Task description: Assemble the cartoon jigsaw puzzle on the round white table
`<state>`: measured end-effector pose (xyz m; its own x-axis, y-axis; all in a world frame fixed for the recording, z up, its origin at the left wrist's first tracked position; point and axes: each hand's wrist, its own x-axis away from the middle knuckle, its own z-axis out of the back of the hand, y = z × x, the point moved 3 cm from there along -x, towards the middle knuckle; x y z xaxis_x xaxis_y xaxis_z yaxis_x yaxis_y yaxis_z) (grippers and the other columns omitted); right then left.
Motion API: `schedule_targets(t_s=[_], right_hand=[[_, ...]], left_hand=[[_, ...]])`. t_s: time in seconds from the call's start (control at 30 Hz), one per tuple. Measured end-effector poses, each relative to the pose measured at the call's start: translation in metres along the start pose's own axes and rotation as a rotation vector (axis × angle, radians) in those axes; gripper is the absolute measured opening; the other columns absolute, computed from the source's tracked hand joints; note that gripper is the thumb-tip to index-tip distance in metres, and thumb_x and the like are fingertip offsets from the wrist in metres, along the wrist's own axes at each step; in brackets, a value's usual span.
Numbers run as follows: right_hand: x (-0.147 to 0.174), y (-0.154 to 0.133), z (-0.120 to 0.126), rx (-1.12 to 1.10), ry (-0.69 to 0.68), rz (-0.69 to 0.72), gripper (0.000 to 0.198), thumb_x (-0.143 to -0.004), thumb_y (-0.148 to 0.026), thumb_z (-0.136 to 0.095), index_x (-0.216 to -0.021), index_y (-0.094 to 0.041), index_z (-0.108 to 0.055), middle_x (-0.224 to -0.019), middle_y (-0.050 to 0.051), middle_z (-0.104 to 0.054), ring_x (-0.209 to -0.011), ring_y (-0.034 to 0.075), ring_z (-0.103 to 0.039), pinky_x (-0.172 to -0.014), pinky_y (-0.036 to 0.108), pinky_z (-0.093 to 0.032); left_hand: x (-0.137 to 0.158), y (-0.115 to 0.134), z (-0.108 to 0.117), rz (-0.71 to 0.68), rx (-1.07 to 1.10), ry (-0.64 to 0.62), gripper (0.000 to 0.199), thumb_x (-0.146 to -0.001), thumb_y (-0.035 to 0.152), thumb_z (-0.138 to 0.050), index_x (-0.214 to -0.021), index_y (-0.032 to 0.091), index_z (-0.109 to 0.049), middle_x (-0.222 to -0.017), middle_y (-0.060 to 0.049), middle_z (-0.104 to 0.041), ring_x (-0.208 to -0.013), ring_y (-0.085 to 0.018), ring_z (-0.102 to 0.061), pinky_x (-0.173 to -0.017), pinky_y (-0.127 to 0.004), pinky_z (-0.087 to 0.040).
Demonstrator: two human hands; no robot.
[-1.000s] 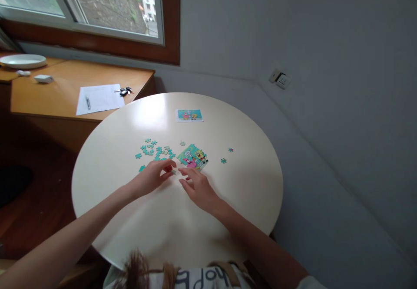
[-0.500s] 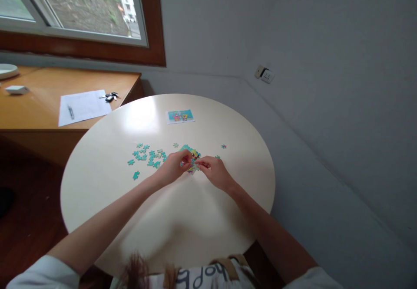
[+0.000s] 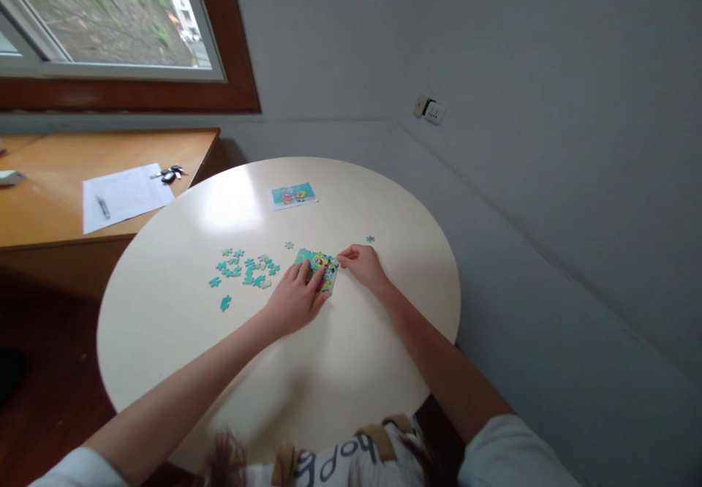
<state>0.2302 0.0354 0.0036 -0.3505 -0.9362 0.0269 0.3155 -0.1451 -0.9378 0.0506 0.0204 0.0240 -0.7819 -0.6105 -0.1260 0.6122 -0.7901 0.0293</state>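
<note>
A partly joined jigsaw puzzle (image 3: pixel 331 280) with a yellow cartoon figure lies on the round table. My left hand (image 3: pixel 296 295) rests over its lower left part, fingers spread and pressing on it, so some of the picture is hidden. At the puzzle's upper right edge my right hand (image 3: pixel 363 264) is closed in a pinch on a small puzzle piece (image 3: pixel 338 262), mostly covered by the fingertips. Several loose turquoise puzzle pieces (image 3: pixel 235 271) are scattered to the left of my left hand. One reddish piece (image 3: pixel 370 238) lies beyond my right hand.
Toward the far side of the round white table (image 3: pixel 164 326) lies a reference picture card (image 3: pixel 293 195). A wooden desk (image 3: pixel 49 216) stands at the left, holding a paper sheet (image 3: pixel 129 194), a pen (image 3: pixel 103 208) and keys (image 3: pixel 170 174). A wall with a socket (image 3: pixel 435 112) is at the right.
My left hand has gone from a pinch over the puzzle to lying spread on it, uncovering more of the picture. My right hand has shifted slightly up and right. The view has turned slightly.
</note>
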Motion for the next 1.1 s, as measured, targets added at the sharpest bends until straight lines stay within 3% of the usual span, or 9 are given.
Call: schedule_targets(t_s=[0.13, 0.27, 0.6, 0.83, 1.1], right_hand=[[-0.002, -0.002, 0.001, 0.020, -0.021, -0.008, 0.006, -0.070, -0.011, -0.064, -0.064, -0.015, -0.064, -0.058, 0.000, -0.066, -0.055, 0.010, -0.060, -0.057, 0.021, -0.048], [-0.008, -0.001, 0.000, 0.023, -0.085, -0.008, 0.006, -0.069, -0.010, -0.065, -0.064, -0.014, -0.065, -0.056, 0.000, -0.064, -0.054, 0.010, -0.059, -0.058, 0.021, -0.047], [-0.017, 0.001, -0.003, 0.105, -0.161, 0.042, 0.004, -0.068, -0.010, -0.067, -0.066, -0.013, -0.068, -0.057, 0.000, -0.065, -0.053, 0.009, -0.057, -0.056, 0.020, -0.045], [-0.011, -0.004, -0.003, 0.169, -0.148, 0.100, 0.006, -0.069, -0.011, -0.066, -0.067, -0.016, -0.069, -0.064, 0.002, -0.069, -0.061, 0.012, -0.062, -0.060, 0.022, -0.047], [-0.003, -0.017, -0.002, 0.312, -0.111, 0.134, 0.008, -0.071, -0.010, -0.067, -0.066, -0.017, -0.068, -0.068, 0.003, -0.071, -0.063, 0.012, -0.063, -0.062, 0.022, -0.048]], left_hand=[[0.003, 0.029, 0.011, 0.064, -0.100, -0.067, 0.060, -0.094, 0.044, -0.034, -0.135, 0.003, -0.048, -0.111, -0.025, -0.060, -0.103, -0.035, -0.052, -0.086, -0.046, -0.042], [0.006, 0.045, 0.015, 0.100, -0.167, -0.117, 0.063, -0.094, 0.046, -0.037, -0.135, 0.001, -0.048, -0.111, -0.026, -0.060, -0.102, -0.036, -0.052, -0.083, -0.044, -0.040], [0.008, 0.045, 0.010, 0.106, -0.171, -0.065, 0.065, -0.092, 0.045, -0.039, -0.138, -0.002, -0.044, -0.113, -0.029, -0.060, -0.107, -0.037, -0.052, -0.092, -0.049, -0.036], [0.012, 0.043, 0.003, 0.109, -0.192, 0.035, 0.064, -0.093, 0.047, -0.036, -0.137, 0.002, -0.046, -0.120, -0.025, -0.060, -0.118, -0.037, -0.050, -0.109, -0.056, -0.020], [0.014, 0.042, -0.006, 0.134, -0.126, 0.054, 0.064, -0.093, 0.046, -0.036, -0.138, 0.001, -0.043, -0.130, -0.029, -0.053, -0.128, -0.040, -0.044, -0.109, -0.058, -0.021]])
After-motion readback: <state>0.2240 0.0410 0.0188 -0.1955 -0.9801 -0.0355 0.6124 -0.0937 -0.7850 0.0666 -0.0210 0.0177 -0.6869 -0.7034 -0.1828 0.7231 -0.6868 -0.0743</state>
